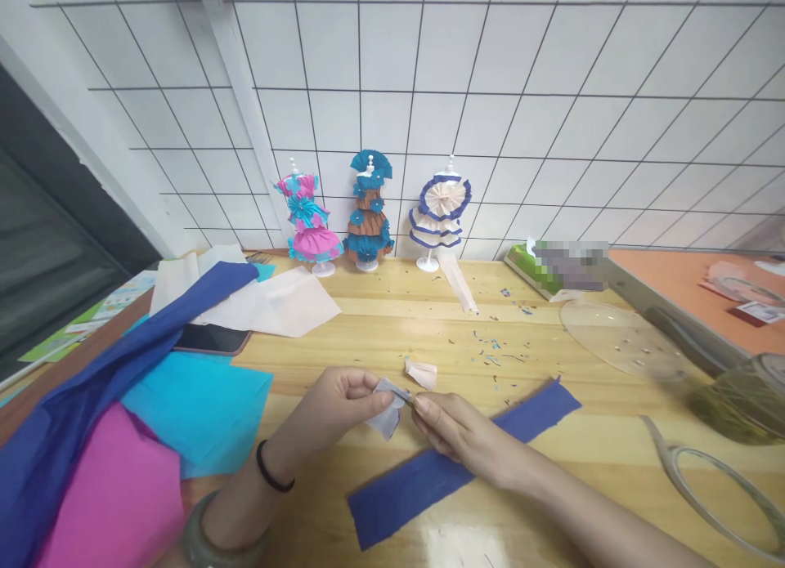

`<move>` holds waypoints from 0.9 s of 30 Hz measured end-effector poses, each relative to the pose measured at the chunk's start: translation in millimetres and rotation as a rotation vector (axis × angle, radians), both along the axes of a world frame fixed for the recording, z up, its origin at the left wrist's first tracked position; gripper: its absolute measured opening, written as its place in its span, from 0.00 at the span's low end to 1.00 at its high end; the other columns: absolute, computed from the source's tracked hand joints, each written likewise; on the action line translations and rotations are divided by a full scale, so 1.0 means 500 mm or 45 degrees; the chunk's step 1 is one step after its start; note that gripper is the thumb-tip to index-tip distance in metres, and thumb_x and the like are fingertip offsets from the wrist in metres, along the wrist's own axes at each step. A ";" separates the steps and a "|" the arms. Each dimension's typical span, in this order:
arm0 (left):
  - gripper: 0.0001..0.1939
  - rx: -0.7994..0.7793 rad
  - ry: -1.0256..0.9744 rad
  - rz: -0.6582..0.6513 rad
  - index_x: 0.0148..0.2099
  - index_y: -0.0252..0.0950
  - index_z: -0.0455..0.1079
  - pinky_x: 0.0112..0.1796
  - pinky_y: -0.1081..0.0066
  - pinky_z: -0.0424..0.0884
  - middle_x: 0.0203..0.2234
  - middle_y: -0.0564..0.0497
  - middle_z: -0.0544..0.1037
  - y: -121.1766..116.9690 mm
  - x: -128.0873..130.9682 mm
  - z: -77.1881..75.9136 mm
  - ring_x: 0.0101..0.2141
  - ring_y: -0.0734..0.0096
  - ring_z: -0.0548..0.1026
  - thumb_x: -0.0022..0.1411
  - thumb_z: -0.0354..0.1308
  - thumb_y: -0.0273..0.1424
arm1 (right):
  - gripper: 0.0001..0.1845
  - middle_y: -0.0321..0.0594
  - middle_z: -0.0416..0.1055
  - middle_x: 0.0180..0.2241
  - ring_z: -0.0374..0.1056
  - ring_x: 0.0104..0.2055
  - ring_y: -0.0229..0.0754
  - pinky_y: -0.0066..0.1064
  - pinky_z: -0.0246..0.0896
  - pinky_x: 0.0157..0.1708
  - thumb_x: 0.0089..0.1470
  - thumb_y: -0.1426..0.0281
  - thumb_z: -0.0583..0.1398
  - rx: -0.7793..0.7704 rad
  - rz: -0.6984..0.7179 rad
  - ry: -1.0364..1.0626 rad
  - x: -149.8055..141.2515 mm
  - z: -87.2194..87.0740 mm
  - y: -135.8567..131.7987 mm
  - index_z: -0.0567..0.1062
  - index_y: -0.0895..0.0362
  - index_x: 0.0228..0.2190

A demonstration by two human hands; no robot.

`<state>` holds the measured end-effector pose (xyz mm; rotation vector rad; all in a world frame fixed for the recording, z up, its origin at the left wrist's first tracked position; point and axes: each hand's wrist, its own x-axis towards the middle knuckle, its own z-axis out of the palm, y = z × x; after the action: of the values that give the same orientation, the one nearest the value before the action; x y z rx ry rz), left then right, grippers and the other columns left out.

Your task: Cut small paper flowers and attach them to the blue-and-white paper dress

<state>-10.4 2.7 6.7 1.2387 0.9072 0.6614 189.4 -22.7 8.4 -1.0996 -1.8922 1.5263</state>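
My left hand (pixel 340 409) pinches a small greyish-white piece of paper (pixel 386 421) between thumb and fingers. The fingertips of my right hand (pixel 450 429) are closed at the right end of the same piece. The two hands almost meet over the wooden table. Below my right hand lies a dark blue paper strip (pixel 405 498), slanting across the tabletop and partly hidden by that hand. Just behind my fingers rests a small cream paper scrap (pixel 422 373).
Three small dress forms in paper dresses, one pink (pixel 310 225), one teal and brown (pixel 369 216), one cream and blue (pixel 438 216), stand by the tiled wall. Coloured sheets (pixel 196 404) cover the left side. A tape ring (pixel 729 494) and clear disc (pixel 622 335) lie right.
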 end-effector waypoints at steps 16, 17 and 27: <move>0.08 -0.007 -0.010 0.030 0.29 0.33 0.73 0.29 0.77 0.65 0.24 0.52 0.78 -0.008 0.010 -0.002 0.26 0.75 0.73 0.51 0.59 0.34 | 0.22 0.30 0.50 0.19 0.47 0.21 0.32 0.26 0.45 0.22 0.61 0.58 0.40 -0.004 0.001 0.027 -0.003 0.003 -0.002 0.55 0.56 0.20; 0.08 -0.009 -0.007 0.029 0.29 0.33 0.73 0.29 0.77 0.65 0.24 0.52 0.78 -0.008 0.010 -0.002 0.26 0.75 0.73 0.51 0.59 0.34 | 0.22 0.30 0.50 0.19 0.46 0.21 0.32 0.26 0.45 0.22 0.61 0.58 0.40 -0.005 0.004 0.027 -0.003 0.002 -0.002 0.55 0.56 0.20; 0.09 -0.027 0.018 0.000 0.30 0.33 0.73 0.30 0.75 0.66 0.25 0.51 0.79 -0.006 0.006 -0.002 0.27 0.73 0.73 0.51 0.60 0.35 | 0.22 0.29 0.49 0.19 0.46 0.21 0.32 0.25 0.44 0.22 0.61 0.58 0.40 0.006 0.044 -0.018 0.001 0.004 -0.002 0.55 0.56 0.19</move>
<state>-7.3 -0.2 5.7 1.2257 0.9234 0.6424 190.0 -23.5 10.4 -1.0836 -1.9325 1.5355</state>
